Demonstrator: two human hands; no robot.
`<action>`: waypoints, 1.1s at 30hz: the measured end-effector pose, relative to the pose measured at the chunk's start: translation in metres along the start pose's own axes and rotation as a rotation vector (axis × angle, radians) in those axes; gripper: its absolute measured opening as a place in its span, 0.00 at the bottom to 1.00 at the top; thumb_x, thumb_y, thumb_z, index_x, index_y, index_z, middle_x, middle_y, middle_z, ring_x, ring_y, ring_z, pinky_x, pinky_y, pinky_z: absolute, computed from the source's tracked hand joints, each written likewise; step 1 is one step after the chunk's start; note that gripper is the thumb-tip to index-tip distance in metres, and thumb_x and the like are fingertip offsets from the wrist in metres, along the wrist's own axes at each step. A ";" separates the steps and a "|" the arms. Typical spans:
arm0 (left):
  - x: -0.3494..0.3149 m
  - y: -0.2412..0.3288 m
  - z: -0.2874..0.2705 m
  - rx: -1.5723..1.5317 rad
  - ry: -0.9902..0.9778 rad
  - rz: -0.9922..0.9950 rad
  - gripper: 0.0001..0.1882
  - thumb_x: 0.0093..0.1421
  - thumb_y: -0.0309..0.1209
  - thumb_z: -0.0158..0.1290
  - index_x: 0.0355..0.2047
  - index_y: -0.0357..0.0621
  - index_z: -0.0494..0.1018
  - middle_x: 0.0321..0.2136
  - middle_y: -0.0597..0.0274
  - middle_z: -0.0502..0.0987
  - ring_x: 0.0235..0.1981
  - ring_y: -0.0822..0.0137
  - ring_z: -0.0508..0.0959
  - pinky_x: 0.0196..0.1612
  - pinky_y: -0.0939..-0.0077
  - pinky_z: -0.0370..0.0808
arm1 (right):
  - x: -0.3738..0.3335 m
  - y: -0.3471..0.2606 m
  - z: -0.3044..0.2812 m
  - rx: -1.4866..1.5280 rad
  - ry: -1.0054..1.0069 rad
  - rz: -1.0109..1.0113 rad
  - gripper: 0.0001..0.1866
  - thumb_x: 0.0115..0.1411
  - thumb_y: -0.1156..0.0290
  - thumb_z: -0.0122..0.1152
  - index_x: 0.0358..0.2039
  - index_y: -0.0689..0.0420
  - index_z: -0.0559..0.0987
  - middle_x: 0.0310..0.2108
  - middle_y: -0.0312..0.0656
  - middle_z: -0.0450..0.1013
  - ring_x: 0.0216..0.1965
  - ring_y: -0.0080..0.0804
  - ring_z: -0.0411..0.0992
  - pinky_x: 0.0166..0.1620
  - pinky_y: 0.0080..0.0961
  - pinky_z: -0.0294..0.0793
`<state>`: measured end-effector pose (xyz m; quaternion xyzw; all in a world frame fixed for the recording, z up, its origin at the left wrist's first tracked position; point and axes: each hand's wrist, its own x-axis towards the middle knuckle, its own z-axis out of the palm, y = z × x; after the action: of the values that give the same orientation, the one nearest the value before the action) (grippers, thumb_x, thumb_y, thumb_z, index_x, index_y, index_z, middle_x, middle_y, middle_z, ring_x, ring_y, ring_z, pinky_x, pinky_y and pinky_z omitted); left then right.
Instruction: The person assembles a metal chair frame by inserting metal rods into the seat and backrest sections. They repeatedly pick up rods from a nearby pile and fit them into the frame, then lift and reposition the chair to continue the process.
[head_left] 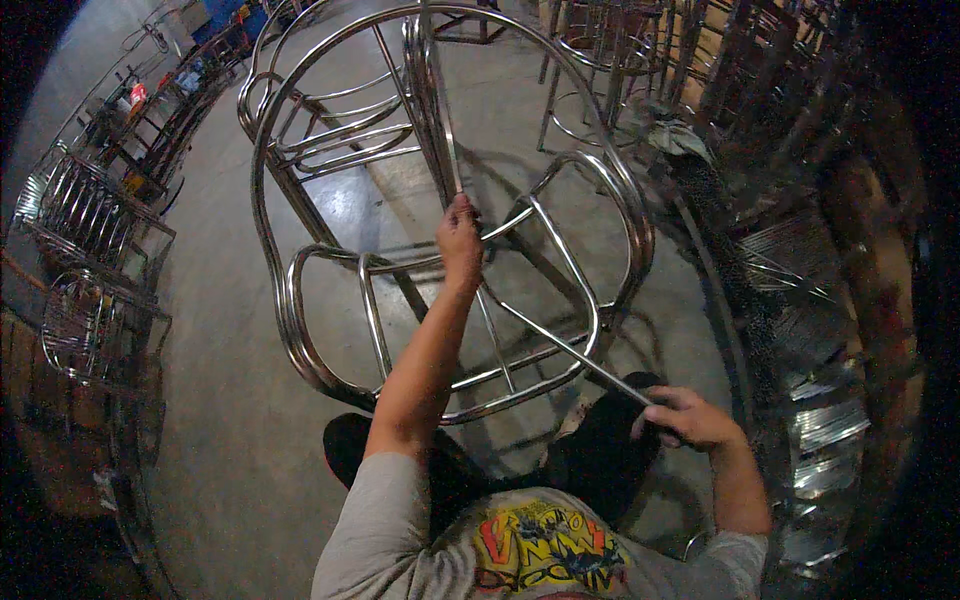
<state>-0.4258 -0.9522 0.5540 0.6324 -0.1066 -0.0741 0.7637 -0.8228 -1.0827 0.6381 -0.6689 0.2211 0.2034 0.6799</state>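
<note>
Two bare hands at work over a floor-standing frame of bright bent tube, roughly seat-shaped.

Position: the frame [643, 240] stands on the concrete floor [230, 450], mid-floor, between the metal-framed pieces [95, 215] lining its left edge and the stacked metal stock [785, 265] along its right edge. It sits just ahead of the person's knees. Whether all its tubes are joined cannot be told.

Left hand [461, 245]: fist closed around the lower end of a thin bar [452, 150], over the middle of the frame; the bar runs up toward the floor's far edge. What else lies inside the fist is hidden.

Right hand [690, 418]: fingers wrapped around the near end of a slim straight rod [545, 333], just outside the frame's near right corner. The rod slants inward across the frame's near right part; contact there unclear.

Handling (judged): rod likely light and stiff, its polished surface slippery if the palm is damp; a firm wrap at the end gives leverage, a mid-length grip better balance. Frame probably rigid, awkward more than fragile, hollow by guess; best held by the thick outer tubes on opposite sides. Shiny finish would scratch.
</note>
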 end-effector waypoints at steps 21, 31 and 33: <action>0.068 -0.062 0.014 0.124 0.176 0.037 0.31 0.68 0.58 0.39 0.23 0.41 0.68 0.17 0.69 0.65 0.20 0.74 0.64 0.25 0.73 0.61 | 0.085 -0.005 -0.008 0.293 0.112 0.213 0.17 0.63 0.62 0.59 0.47 0.59 0.73 0.26 0.31 0.69 0.24 0.19 0.65 0.25 0.18 0.67; 0.083 -0.061 -0.015 0.305 0.142 0.213 0.30 0.68 0.55 0.41 0.40 0.35 0.73 0.29 0.51 0.75 0.30 0.57 0.74 0.36 0.62 0.69 | 0.135 0.033 0.066 0.234 0.201 0.091 0.23 0.65 0.63 0.57 0.55 0.62 0.67 0.24 0.32 0.66 0.23 0.18 0.63 0.21 0.17 0.62; 0.055 -0.048 -0.029 0.480 0.165 0.373 0.26 0.66 0.49 0.46 0.44 0.34 0.69 0.37 0.41 0.75 0.41 0.44 0.74 0.47 0.55 0.68 | 0.154 0.042 0.078 0.072 0.318 -0.077 0.21 0.65 0.63 0.56 0.53 0.62 0.68 0.22 0.31 0.65 0.21 0.17 0.62 0.20 0.18 0.60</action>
<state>-0.3640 -0.9471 0.5050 0.7680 -0.1730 0.1463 0.5990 -0.7185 -1.0069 0.5156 -0.6759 0.3073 0.0603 0.6671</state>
